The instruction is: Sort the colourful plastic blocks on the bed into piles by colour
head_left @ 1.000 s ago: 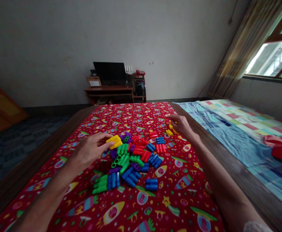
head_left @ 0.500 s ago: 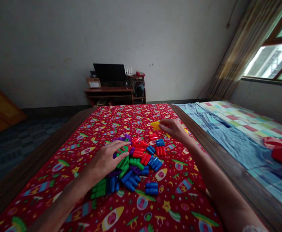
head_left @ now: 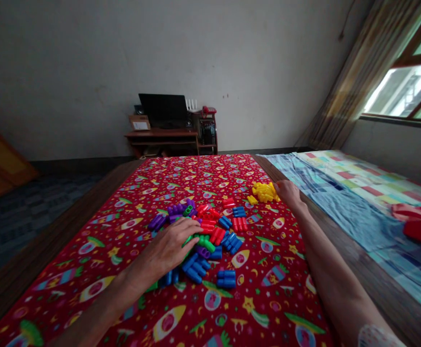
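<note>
Green blocks [head_left: 205, 241] lay at the near-left edge of the mixed pile [head_left: 214, 233], and the left hand [head_left: 169, 248] rested palm down right on them. Its fingers were stretched forward and loose, not closed round any piece that showed. The pile sat in the middle of the red cloth [head_left: 181, 173] covering the surface. Purple blocks [head_left: 176, 209] were at its far left, red blocks [head_left: 239, 224] towards the right, and a blue pair [head_left: 226, 278] lay apart on the near side.

Yellow blocks [head_left: 264, 192] made a small separate heap, well apart from the mixed pile and off to the far right near the cloth's edge. The right hand [head_left: 287, 192] was just beside that heap on its right, with the fingers turned in towards it and touching it. Whether they gripped a piece could not be told. So each hand had its own heap: the left was nearer the mixed pile, and the right, with the arm stretched out, was nearer the yellow one. Most blocks lay on their sides, with their long axes running roughly away from the person.
</note>
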Demonstrator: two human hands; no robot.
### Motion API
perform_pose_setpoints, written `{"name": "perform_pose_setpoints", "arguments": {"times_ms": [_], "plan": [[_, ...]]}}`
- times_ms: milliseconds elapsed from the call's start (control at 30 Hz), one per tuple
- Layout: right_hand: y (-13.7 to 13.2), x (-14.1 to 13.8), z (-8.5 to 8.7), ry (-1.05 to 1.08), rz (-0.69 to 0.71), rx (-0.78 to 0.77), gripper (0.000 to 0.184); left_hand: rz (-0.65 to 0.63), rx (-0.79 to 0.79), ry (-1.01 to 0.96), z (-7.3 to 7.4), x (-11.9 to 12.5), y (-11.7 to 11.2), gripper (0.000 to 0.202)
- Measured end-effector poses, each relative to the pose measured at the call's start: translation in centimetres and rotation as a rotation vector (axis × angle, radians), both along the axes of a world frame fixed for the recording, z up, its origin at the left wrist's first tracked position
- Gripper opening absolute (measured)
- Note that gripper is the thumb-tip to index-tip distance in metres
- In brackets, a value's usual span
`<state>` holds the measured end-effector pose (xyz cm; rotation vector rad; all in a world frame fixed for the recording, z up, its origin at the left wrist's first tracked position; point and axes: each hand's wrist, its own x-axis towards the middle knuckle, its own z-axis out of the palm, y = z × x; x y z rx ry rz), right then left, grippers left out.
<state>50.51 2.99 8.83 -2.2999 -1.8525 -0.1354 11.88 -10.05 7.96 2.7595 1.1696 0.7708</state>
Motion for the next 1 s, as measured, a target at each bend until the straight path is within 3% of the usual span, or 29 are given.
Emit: {"name": "perform_pose_setpoints", "arguments": {"times_ms": [167,300,433,567,800,1000], "plan": [[-0.1,-1.5,0.2,0.093,0.036,0.082,0.057,-0.036,0.06,-0.009,0.2,0.3,0.1,0.023],[-0.2,-2.6,-1.7,0.128,0.092,-0.032,0.088,-0.038,0.07,-0.013,-0.1,0.2,0.2,0.023],[0.0,-2.8,-3.4,0.097,0.186,-0.097,0.095,-0.033,0.054,0.001,-0.3,0.1,0.3,0.024],[0.2,-2.7,-4.1,0.081,0.206,-0.043,0.093,-0.027,0.054,0.013,-0.8,-0.1,0.2,0.027],[1.1,-2.9,-5.5,0.164,0.203,0.127,0.073,-0.019,0.075,0.023,-1.9,-0.5,0.1,0.029],[1.9,-2.9,-5.8,0.207,0.198,0.18,0.062,-0.021,0.074,0.015,-2.2,-0.7,0.1,0.03]]}}
